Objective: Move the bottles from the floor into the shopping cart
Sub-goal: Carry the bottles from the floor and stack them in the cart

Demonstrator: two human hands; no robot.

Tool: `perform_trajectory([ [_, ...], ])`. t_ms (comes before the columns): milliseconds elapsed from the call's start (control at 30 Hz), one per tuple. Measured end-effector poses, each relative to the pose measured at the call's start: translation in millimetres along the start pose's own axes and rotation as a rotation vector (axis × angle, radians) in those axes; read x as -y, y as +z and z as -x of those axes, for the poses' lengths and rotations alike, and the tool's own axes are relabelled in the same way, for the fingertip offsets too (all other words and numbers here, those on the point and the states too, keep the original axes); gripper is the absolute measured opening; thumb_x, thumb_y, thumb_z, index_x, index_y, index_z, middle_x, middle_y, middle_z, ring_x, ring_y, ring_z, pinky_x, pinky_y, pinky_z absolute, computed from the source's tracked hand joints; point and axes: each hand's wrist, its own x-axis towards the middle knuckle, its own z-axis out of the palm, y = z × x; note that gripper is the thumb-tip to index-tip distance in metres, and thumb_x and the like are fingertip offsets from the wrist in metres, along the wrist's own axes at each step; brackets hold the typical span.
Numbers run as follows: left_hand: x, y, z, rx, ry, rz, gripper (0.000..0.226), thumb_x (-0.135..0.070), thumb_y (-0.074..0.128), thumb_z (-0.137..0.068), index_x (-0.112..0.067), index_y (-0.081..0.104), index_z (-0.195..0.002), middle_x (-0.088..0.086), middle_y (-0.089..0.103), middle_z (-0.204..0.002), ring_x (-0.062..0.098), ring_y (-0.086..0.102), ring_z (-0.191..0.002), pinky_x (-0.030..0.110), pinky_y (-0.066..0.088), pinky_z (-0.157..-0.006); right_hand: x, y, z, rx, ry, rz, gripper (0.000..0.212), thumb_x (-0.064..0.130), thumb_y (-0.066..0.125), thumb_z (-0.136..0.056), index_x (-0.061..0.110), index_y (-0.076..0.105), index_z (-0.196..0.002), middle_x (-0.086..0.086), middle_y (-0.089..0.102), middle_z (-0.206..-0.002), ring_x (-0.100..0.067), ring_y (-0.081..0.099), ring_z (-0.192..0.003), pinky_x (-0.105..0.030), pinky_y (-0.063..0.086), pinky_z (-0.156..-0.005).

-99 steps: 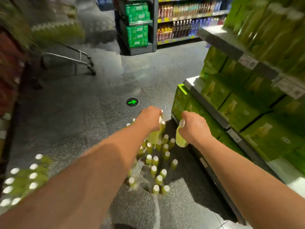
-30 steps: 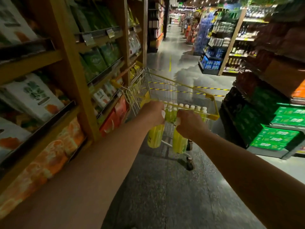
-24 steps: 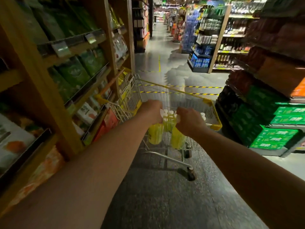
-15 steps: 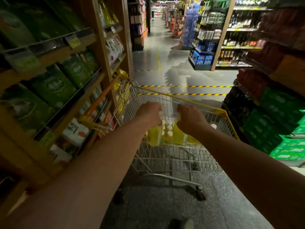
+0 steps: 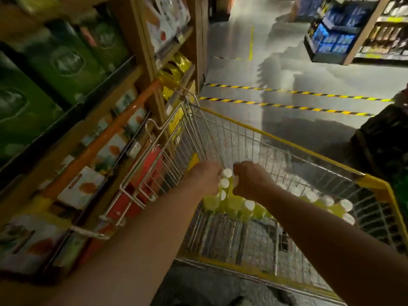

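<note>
Change: half a second ago both hands were held over the near end of the basket; now they have dropped below the rim, and the two bottles they carry are down among those already loaded.
Meaning: this pair looks all but delivered. What seems left is to let go, pull the arms out and go back for more.
Left hand [image 5: 207,180]: fingers curled round the neck of a yellow-green plastic bottle with a white cap [image 5: 209,201], deep inside the basket.
Right hand [image 5: 251,182]: also closed in a grip, on the neck of a second yellow-green bottle [image 5: 233,200], which hangs just beside the first.
Contact: I cannot tell whether either bottle rests on the basket floor yet, because the hands and other caps hide the bases.
Container: a silver wire shopping cart with a yellow rim [image 5: 284,142], standing close against the wooden shelving of boxed goods [image 5: 143,51] on the left.
Contents: a cluster of upright yellow-green, white-capped bottles [image 5: 326,199], spreading from under the hands toward the right wall. The near part of the basket floor shows bare wire.
Outside the cart: grey tiled floor [image 5: 242,62] crossed by yellow-and-black striped tape [image 5: 287,106]. The bottles waiting on the floor are out of view.
</note>
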Motion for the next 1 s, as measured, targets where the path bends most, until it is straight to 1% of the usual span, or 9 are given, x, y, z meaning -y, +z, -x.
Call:
perform_trajectory([
  [133,28,50,-47,0.118,0.004,-0.025,0.043,-0.018,0.068,-0.084,-0.012,0.05,-0.123,0.012,0.055,-0.121,0.033,0.057,-0.107,0.039,0.049,-0.081,-8,62,-39,0.137,0.025,-0.038,0.04,0.019,0.069,-0.076,0.012,0.057,-0.114,-0.01,0.059,-0.112,-0.028,0.06,-0.099,-0.031,0.048,-0.074],
  [400,77,148,-108,0.187,0.035,-0.066,0.028,-0.01,0.059,-0.087,-0.013,0.049,-0.113,0.011,0.051,-0.116,0.032,0.057,-0.103,0.035,0.04,-0.067,-20,172,-88,0.246,0.114,-0.097,0.036,0.016,0.069,-0.076,0.009,0.056,-0.108,-0.012,0.058,-0.111,-0.031,0.06,-0.097,-0.036,0.052,-0.074],
  [600,103,200,-129,0.207,0.067,-0.069,0.036,-0.015,0.046,-0.096,-0.008,0.044,-0.132,0.013,0.045,-0.134,0.032,0.051,-0.114,0.037,0.044,-0.087,-27,221,-103,0.257,0.12,-0.062,0.044,0.019,0.068,-0.079,0.007,0.053,-0.118,-0.012,0.054,-0.119,-0.033,0.058,-0.103,-0.034,0.046,-0.073],
  [667,105,209,-132,0.272,0.083,-0.121,0.032,-0.015,0.054,-0.091,-0.009,0.05,-0.122,0.011,0.055,-0.121,0.031,0.057,-0.107,0.037,0.048,-0.081,-26,232,-106,0.265,0.109,-0.088,0.043,0.016,0.067,-0.079,0.005,0.053,-0.118,-0.015,0.054,-0.118,-0.034,0.059,-0.102,-0.035,0.045,-0.071],
  [767,112,215,-136,0.192,0.093,-0.221,0.029,-0.024,0.083,-0.061,-0.016,0.066,-0.082,0.002,0.065,-0.077,0.019,0.066,-0.066,0.023,0.048,-0.052,-26,245,-108,0.291,0.068,-0.086,0.043,0.015,0.067,-0.08,0.004,0.052,-0.119,-0.016,0.053,-0.116,-0.034,0.059,-0.101,-0.036,0.045,-0.071],
  [800,114,218,-136,0.191,0.065,-0.234,0.032,-0.028,0.085,-0.06,-0.017,0.066,-0.084,0.001,0.065,-0.079,0.017,0.066,-0.066,0.023,0.048,-0.052,-26,247,-108,0.304,0.055,-0.074,0.044,0.015,0.067,-0.081,0.005,0.051,-0.12,-0.015,0.053,-0.117,-0.033,0.058,-0.102,-0.036,0.046,-0.072],
  [900,120,234,-134,0.214,0.087,-0.236,0.03,-0.023,0.06,-0.091,-0.014,0.053,-0.119,0.006,0.055,-0.114,0.025,0.061,-0.098,0.033,0.046,-0.075,-27,254,-109,0.298,0.036,-0.051,0.042,0.015,0.067,-0.082,0.006,0.05,-0.12,-0.014,0.052,-0.117,-0.033,0.059,-0.1,-0.039,0.049,-0.074],
  [967,120,237,-133,0.165,0.108,-0.245,0.027,-0.02,0.059,-0.092,-0.014,0.055,-0.118,0.005,0.055,-0.109,0.024,0.064,-0.09,0.031,0.044,-0.067,-25,257,-108,0.277,0.03,-0.045,0.038,0.015,0.066,-0.082,0.007,0.051,-0.116,-0.013,0.053,-0.115,-0.032,0.06,-0.098,-0.038,0.049,-0.072],
  [1000,118,236,-132,0.149,0.104,-0.245,0.027,-0.022,0.067,-0.085,-0.015,0.06,-0.11,0.003,0.058,-0.1,0.021,0.066,-0.078,0.029,0.045,-0.059,-23,259,-108,0.27,0.025,-0.034,0.037,0.015,0.065,-0.083,0.008,0.051,-0.116,-0.012,0.053,-0.115,-0.032,0.06,-0.097,-0.037,0.049,-0.071],
])
